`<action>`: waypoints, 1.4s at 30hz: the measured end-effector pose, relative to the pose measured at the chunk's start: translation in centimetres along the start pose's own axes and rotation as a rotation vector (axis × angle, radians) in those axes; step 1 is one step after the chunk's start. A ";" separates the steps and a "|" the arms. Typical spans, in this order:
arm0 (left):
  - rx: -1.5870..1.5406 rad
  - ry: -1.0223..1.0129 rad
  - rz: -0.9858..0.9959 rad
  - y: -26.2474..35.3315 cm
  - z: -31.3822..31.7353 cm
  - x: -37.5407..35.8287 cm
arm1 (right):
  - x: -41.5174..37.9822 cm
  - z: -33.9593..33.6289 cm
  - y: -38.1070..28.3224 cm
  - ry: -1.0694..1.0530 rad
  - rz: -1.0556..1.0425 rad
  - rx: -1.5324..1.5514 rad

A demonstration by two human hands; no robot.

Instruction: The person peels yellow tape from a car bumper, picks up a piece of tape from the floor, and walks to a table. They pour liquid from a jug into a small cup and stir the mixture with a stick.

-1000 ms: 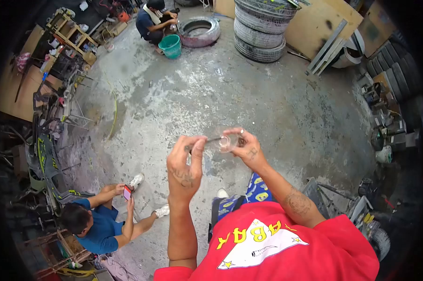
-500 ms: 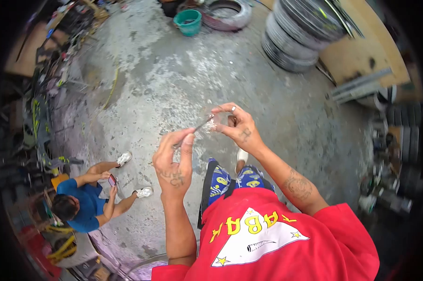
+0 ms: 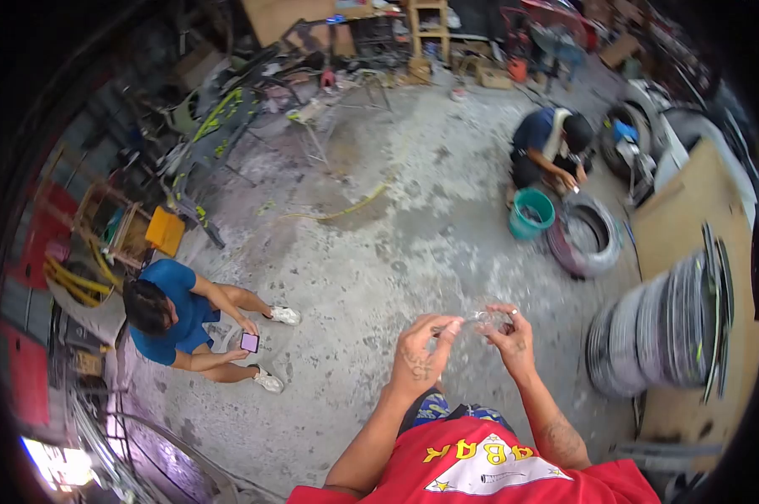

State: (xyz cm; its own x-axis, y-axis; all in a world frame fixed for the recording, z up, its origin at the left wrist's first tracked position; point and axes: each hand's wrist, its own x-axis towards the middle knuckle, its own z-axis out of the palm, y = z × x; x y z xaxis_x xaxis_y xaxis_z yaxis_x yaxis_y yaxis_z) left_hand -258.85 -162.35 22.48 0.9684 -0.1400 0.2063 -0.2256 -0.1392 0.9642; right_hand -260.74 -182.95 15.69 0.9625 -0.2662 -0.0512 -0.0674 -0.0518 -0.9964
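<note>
In front of the red shirt, both my hands are raised close together. My left hand is closed in a pinch, with thumb and forefinger pressed together beside a clear plastic piece. What sits in that pinch is too small and blurred to name. My right hand, with a ring on one finger, grips the clear piece by its right side between bent fingers and thumb. The piece is see-through and shiny, and its full shape cannot be made out.
To the left a person in blue holds a phone. At the back right another person crouches by a green bucket and a tyre. Stacked ringed drums stand at right; a yellow hose lies on the floor.
The view has tilted up and shifted, so more of the room and the crouching person show. The thin dark stick seen at my left fingers earlier is no longer plain to see.
</note>
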 end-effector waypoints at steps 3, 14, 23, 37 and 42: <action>0.058 -0.105 0.005 -1.1 -0.5 7.3 | 8.0 1.6 -0.8 -0.037 0.019 0.013; 0.198 0.103 0.076 -7.0 0.3 37.5 | 43.2 6.1 -1.2 -0.250 -0.069 0.024; 0.261 0.333 0.086 -10.3 -4.6 58.9 | 69.4 17.2 -6.7 -0.592 -0.093 -0.097; 0.031 0.613 -0.147 -23.8 -33.4 83.9 | 93.4 54.1 -6.7 -0.792 -0.097 -0.046; 0.303 0.545 -0.098 -26.8 -45.3 93.4 | 101.6 65.8 -8.2 -0.992 -0.012 -0.077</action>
State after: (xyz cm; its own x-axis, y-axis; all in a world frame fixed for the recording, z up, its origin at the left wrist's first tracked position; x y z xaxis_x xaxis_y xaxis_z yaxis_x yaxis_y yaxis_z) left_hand -157.54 -127.27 23.48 0.8830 0.3963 0.2516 -0.0758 -0.4085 0.9096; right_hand -145.12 -146.20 14.18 0.7444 0.6586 -0.1096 -0.0392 -0.1208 -0.9919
